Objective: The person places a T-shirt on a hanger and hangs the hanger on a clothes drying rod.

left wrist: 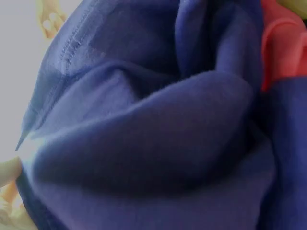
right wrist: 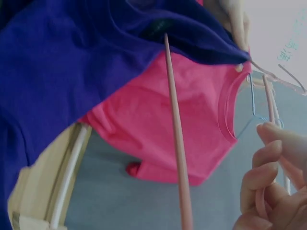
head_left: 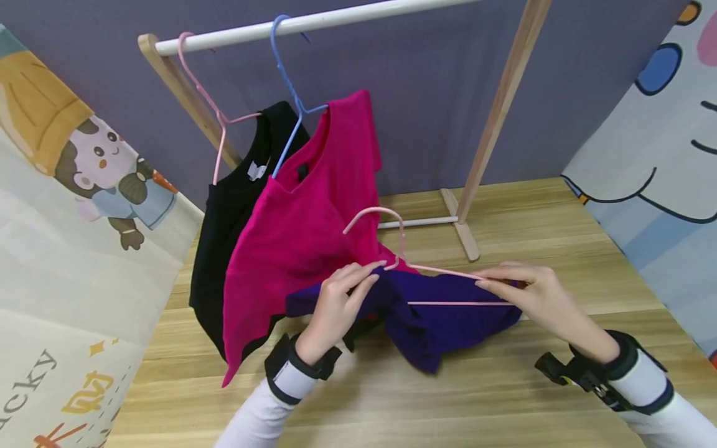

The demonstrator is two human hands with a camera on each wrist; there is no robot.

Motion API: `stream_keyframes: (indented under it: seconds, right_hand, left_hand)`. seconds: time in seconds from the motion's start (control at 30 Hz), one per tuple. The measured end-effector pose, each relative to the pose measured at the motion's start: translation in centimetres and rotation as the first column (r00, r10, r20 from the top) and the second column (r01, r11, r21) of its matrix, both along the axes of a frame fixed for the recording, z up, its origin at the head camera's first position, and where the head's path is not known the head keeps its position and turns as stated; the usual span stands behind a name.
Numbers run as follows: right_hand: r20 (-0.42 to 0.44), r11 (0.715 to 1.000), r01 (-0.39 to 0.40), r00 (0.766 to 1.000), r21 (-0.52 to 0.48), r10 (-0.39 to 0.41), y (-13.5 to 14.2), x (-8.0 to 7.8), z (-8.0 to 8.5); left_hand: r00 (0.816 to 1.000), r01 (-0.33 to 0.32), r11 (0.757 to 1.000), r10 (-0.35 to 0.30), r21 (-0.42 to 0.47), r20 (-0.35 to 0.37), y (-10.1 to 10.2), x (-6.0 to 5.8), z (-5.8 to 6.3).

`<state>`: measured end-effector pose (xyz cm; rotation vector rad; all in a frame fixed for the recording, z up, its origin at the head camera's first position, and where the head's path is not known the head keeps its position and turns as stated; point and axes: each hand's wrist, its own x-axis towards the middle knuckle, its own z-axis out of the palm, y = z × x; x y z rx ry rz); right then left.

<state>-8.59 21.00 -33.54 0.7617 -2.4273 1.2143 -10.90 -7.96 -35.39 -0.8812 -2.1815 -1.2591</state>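
A pink hanger [head_left: 442, 270] is partly inside a dark purple shirt [head_left: 448, 323], its hook pointing up and to the left. My left hand [head_left: 342, 305] pinches the shirt's edge close to the base of the hook. Farther right, my right hand [head_left: 529, 289] grips the sloping arm of the hanger near its end. In the right wrist view, the curled fingers [right wrist: 261, 167] hold the hanger, and its straight lower bar [right wrist: 177, 134] runs up into the shirt's opening. Folds of purple cloth [left wrist: 144, 134] fill most of the left wrist view. The hanger's left end is hidden under cloth.
A wooden rack with a white rail [head_left: 347, 15] stands behind. From it hang a magenta shirt [head_left: 313, 230] on a blue hanger [head_left: 282, 68] and a black top [head_left: 224, 230] on another pink hanger [head_left: 201, 87]. The magenta shirt overlaps the purple one. Beneath lies a wood-grain tabletop [head_left: 504, 392].
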Motion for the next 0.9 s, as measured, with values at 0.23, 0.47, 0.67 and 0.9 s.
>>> stream_keyframes:
  seconds: [0.23, 0.47, 0.67, 0.9]
  right_hand:
    - [-0.031, 1.000, -0.014, 0.999, -0.020, 0.013, -1.2, -0.5, -1.1]
    - [0.045, 0.999, 0.011, 0.999, -0.042, -0.009, -1.2, -1.0, -1.5]
    - [0.028, 0.992, 0.128, 0.991, 0.008, -0.128, -1.3, -1.4, -1.3]
    - [-0.272, 0.996, 0.084, 0.959, 0.008, -0.078, -1.9, -1.2, -0.8]
  left_hand:
    - [0.997, -0.049, 0.999, 0.047, -0.024, -0.067, 1.0, -0.2, 0.2]
    - [0.997, -0.047, 0.998, 0.045, -0.033, -0.056, 1.3, -0.2, 0.4]
    - [0.999, -0.048, 0.999, 0.048, -0.008, 0.008, 1.4, -0.4, 0.7]
    - [0.997, -0.065, 0.998, 0.064, 0.013, 0.030, 1.6, -0.7, 0.9]
